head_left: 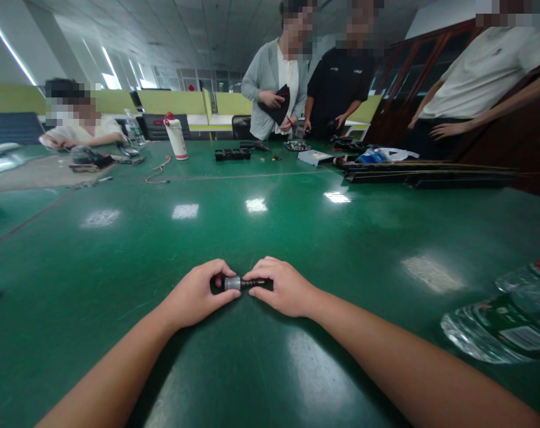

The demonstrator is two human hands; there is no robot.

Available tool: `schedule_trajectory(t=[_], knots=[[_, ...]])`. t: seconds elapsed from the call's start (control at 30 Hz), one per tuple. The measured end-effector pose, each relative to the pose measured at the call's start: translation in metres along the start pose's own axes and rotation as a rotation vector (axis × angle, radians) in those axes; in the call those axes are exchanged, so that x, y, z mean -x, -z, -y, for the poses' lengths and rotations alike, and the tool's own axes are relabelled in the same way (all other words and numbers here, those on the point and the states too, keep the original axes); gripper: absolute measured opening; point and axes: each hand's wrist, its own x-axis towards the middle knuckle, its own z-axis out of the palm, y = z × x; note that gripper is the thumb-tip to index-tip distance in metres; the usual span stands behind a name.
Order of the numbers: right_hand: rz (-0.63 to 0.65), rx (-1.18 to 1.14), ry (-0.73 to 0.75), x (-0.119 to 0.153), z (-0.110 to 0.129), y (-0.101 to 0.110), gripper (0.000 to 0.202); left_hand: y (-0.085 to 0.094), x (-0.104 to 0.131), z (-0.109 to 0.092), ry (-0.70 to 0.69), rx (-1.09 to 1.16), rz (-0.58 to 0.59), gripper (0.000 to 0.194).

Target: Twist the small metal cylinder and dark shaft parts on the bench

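A small part with a silver metal cylinder (232,283) and a thin dark ribbed shaft (253,283) lies sideways, low over the green table. My left hand (203,292) is curled around the cylinder, thumb at its near side and fingers at its far side. From the other side, my right hand (286,288) closes its thumb and fingers around the shaft, close to where it meets the cylinder. The fingertips of both hands almost meet there. The left end of the part is dark and partly hidden by my left fingers.
Clear plastic bottles (497,327) lie on the green table (252,232) at the right. Toward the far side stand a white bottle with a red lid (176,138), a black part (232,154) and dark rails (386,172). Several people are around the table's far side.
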Motion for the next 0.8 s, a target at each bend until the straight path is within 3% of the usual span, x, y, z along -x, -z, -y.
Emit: schedule_trajectory(t=[0.8], knots=[[-0.069,0.019,-0.063,0.0014,-0.001,-0.0017,0.014,0.0011,0.0009,-0.0013,-0.006,-0.008,-0.001,0.022]])
